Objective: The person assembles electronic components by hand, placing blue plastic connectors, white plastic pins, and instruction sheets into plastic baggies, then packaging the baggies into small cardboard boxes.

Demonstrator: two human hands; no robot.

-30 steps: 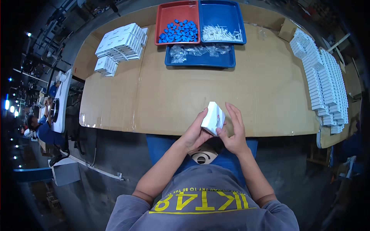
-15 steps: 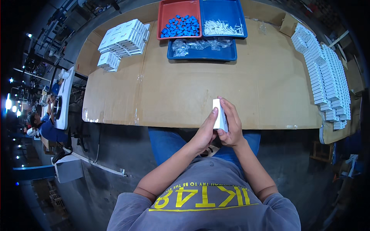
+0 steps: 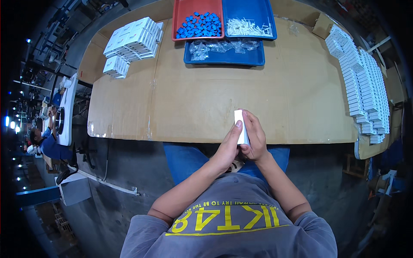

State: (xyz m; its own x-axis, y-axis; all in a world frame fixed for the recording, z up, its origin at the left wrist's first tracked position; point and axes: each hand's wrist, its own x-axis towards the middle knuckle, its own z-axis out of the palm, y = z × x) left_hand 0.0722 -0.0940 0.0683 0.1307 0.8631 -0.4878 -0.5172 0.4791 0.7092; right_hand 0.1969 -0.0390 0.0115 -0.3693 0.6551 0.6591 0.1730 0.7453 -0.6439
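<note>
Between my palms, just over the table's front edge, stands a small white box (image 3: 241,127) with a narrow side facing up. My left hand (image 3: 228,147) is closed on its left side, the thumb lying along the edge. My right hand (image 3: 257,136) covers the right side with its fingers stretched along it. The box's lower part and its broad faces are hidden by the hands.
Cardboard covers the table (image 3: 193,99). At the back stand a red tray (image 3: 176,26) of blue pieces, a blue tray (image 3: 248,6) of white sticks and a blue tray (image 3: 223,60) of clear bags. White boxes are stacked left (image 3: 133,41) and right (image 3: 363,86). A co-worker (image 3: 53,144) sits far left.
My right fingers have shifted slightly down along the white box, and both hands stay pressed around it. The whole view has shifted a little.
</note>
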